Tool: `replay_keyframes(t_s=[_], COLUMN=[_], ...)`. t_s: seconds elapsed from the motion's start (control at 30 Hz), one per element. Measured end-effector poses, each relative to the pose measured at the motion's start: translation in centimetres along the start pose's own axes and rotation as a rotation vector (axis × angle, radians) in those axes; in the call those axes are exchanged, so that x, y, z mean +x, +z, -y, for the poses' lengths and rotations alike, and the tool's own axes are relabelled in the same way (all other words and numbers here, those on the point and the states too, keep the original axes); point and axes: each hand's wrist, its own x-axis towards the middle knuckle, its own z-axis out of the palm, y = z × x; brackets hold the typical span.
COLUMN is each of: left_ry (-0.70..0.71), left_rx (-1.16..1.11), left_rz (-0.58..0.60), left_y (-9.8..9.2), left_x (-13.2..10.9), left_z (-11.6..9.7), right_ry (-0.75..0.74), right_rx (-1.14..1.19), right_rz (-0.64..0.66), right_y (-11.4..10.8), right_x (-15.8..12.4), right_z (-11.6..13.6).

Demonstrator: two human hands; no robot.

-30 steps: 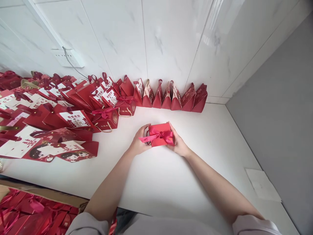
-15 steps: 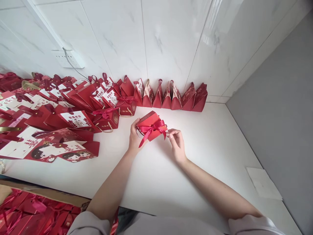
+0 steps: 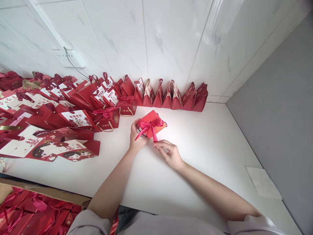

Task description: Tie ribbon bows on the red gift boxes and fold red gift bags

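The left hand (image 3: 138,141) grips a red box (image 3: 153,116) toward the back edge of the counter (image 3: 210,140); right fingers (image 3: 165,144) pinch its ribbon (image 3: 154,134) (bow-tied).

The left arm (image 3: 110,182) is extending forward from the lower edge of the view and slanting inward to the right. The right arm (image 3: 215,192) is extending forward and inward to the left, at a flatter angle. Both forearms are showing bare. The left hand (image 3: 137,140) is gripping, its palm facing inward. The right hand (image 3: 171,156) is pointing leftward, its thumb (image 3: 162,152) and index finger (image 3: 162,144) pinching at the tips. The hands are standing near each other, apart, the right sitting lower in view.
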Motion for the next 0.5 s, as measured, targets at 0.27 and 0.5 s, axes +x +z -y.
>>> replay_keyframes(t_s=[0.27, 0.5], left_ry=[-0.002, 0.004], left_rx=[0.032, -0.057], left_rz=[-0.069, -0.068], left_y=[0.2, -0.5], left_x=[-0.1, -0.4], left_z=[0.2, 0.0], right_ry=[0.346, 0.444], right_rx=[0.417, 1.026], right_rz=[0.312, 0.253], right_y=[0.6, 2.2], right_x=[0.4, 1.2], right_z=[0.9, 3.7])
